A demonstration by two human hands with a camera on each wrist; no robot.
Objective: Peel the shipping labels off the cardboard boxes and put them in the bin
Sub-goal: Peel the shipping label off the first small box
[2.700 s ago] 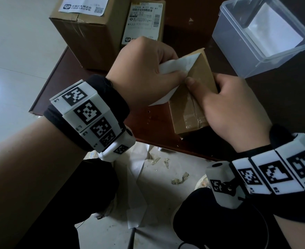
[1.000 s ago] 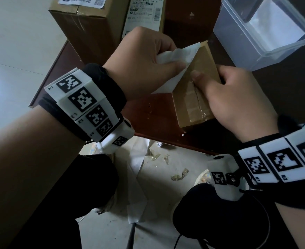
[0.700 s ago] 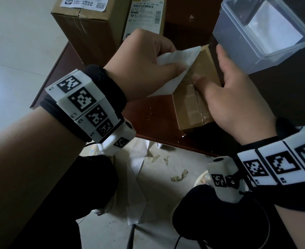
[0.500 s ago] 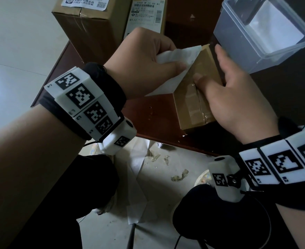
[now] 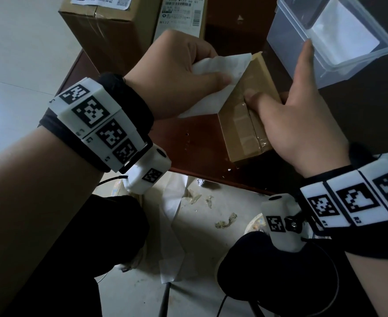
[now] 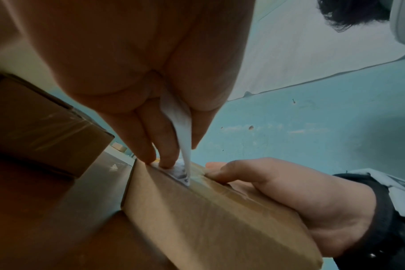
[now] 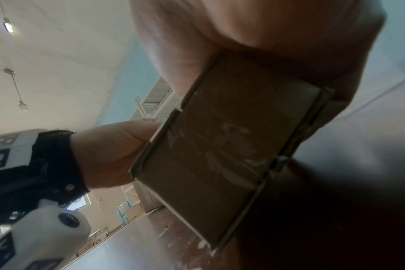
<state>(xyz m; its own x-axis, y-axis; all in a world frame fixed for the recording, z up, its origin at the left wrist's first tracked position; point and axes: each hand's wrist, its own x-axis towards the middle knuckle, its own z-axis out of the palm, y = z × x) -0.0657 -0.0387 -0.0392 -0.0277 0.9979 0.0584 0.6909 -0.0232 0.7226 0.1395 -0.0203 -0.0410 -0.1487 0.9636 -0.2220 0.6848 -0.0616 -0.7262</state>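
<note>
Label's half off the little box, near edge of the desk (image 5: 195, 147)

Left hand (image 5: 177, 74) pinches the thin, floppy shipping label (image 5: 213, 88); it looks tear-prone, so grip near the stuck edge. Right hand (image 5: 300, 124), fingers out straight, thumb down, steadies the light, stiff small box (image 5: 241, 124). Bin (image 5: 289, 40) far right. Far box label (image 5: 180, 17) reads "W122", I think.

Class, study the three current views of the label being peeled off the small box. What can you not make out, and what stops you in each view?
- Head view: the white label's printed side faces away; text unreadable.
- Head view: the left hand hides where the label clings to the small brown cardboard box.
- Head view: the clear plastic bin is cut by the frame's top edge.
- Right wrist view: the right hand covers the box's far end.
</note>
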